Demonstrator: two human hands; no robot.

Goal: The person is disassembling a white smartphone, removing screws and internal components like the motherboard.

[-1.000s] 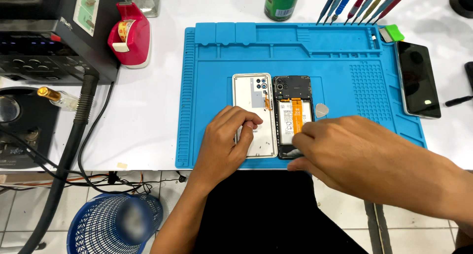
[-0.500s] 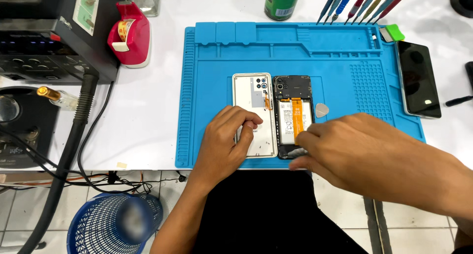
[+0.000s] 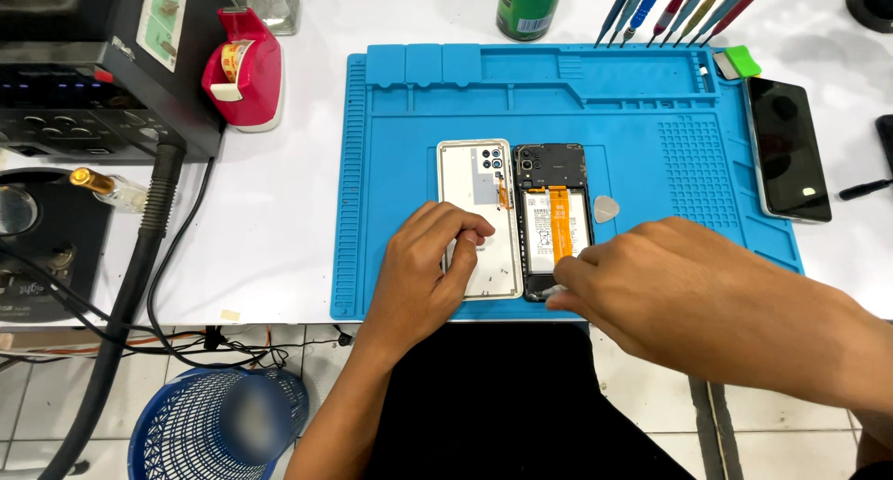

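- The white back cover, thin and flexible, is pressed flat by the left hand, fingers spread.
- The opened phone is fragile; its lower edge is touched by the right hand, fingers seemingly pinched on something small.

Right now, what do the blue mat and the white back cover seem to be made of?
The blue mat looks like soft silicone rubber: matte, with moulded ridges and compartments. The white back cover, under the left hand, seems to be glossy plastic, thin with cut camera holes; glass cannot be excluded.

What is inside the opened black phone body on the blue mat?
Inside the opened phone body: a battery crossed by an orange flex strip, camera lenses at top. The right hand covers its lower end.
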